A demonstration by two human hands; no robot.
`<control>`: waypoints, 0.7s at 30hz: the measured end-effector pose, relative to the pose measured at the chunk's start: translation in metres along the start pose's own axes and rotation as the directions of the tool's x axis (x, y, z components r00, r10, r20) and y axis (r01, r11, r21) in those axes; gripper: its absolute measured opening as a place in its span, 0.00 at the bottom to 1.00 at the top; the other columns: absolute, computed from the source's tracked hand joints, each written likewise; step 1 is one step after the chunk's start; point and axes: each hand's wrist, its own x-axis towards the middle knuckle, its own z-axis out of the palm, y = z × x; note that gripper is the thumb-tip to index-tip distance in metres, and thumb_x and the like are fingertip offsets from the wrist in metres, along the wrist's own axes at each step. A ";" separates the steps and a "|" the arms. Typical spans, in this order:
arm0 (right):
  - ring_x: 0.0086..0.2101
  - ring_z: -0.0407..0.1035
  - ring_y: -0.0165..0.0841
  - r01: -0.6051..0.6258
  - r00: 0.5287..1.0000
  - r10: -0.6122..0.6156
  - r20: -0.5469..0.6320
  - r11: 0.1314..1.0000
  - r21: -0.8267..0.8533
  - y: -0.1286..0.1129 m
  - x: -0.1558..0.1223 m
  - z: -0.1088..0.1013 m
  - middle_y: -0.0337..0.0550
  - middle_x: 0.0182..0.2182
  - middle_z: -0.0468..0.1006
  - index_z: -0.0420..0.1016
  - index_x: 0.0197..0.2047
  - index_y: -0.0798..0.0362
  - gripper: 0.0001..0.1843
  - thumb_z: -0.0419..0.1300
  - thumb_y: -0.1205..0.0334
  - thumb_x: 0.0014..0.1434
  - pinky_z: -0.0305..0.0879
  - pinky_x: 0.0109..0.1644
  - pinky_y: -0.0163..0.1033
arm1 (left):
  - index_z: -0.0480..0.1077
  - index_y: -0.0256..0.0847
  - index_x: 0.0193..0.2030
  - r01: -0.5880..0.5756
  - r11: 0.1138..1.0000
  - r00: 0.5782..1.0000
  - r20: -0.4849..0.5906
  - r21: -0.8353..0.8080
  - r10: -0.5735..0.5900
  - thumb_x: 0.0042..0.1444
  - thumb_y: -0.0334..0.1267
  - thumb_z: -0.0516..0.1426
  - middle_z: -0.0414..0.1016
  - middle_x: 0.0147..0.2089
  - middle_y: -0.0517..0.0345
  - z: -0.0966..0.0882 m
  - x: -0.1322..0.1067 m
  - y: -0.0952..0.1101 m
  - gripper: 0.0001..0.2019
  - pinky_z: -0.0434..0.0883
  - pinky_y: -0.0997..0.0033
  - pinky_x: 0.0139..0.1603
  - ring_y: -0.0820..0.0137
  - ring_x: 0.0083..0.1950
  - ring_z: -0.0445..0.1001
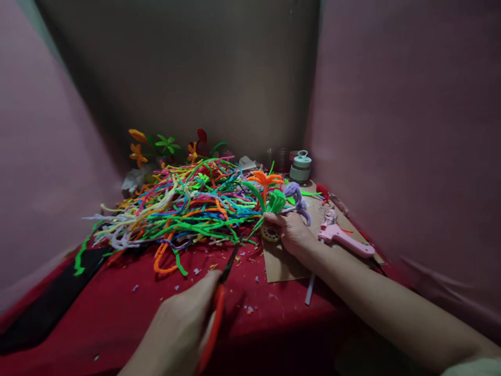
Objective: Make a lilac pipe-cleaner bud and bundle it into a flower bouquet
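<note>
My left hand is closed on red-handled scissors, whose dark blades point up toward a big heap of coloured pipe cleaners on the red cloth. My right hand reaches in from the right and grips a pipe-cleaner flower with orange petals and green leaves. A purple twisted pipe-cleaner piece sits just behind that hand. A small tape roll lies under its fingers.
A pink glue gun lies on a brown cardboard sheet at the right. A pale green round container stands at the back. Finished pipe-cleaner flowers stand at the back left. Pink walls close both sides.
</note>
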 end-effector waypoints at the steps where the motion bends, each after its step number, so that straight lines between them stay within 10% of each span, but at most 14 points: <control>1: 0.23 0.69 0.30 -0.002 1.000 0.002 -0.009 1.000 0.002 0.000 0.001 0.000 0.35 0.23 0.76 0.73 0.27 0.54 0.12 0.69 0.67 0.35 0.67 0.33 0.39 | 0.64 0.44 0.49 -0.035 0.999 0.994 0.104 0.032 0.032 0.55 0.35 0.47 0.78 0.39 0.52 -0.001 0.009 0.013 0.15 0.70 0.72 0.37 0.65 0.38 0.77; 6: 0.22 0.67 0.28 0.007 1.000 -0.006 -0.025 1.000 0.024 0.000 0.002 0.000 0.34 0.21 0.75 0.73 0.26 0.54 0.12 0.69 0.68 0.35 0.66 0.30 0.36 | 0.62 0.32 0.52 -0.107 0.953 0.944 0.330 0.283 0.008 0.51 0.29 0.47 0.75 0.41 0.40 0.000 0.042 0.046 0.19 0.70 0.58 0.36 0.53 0.39 0.76; 21: 0.28 0.71 0.32 -0.009 1.000 0.009 0.006 0.998 0.063 -0.007 0.000 0.003 0.38 0.27 0.78 0.75 0.26 0.55 0.11 0.68 0.68 0.34 0.66 0.35 0.38 | 0.62 0.31 0.45 -0.094 0.920 0.961 0.276 0.381 -0.016 0.54 0.25 0.41 0.72 0.38 0.40 0.009 0.067 0.056 0.15 0.70 0.60 0.32 0.55 0.37 0.76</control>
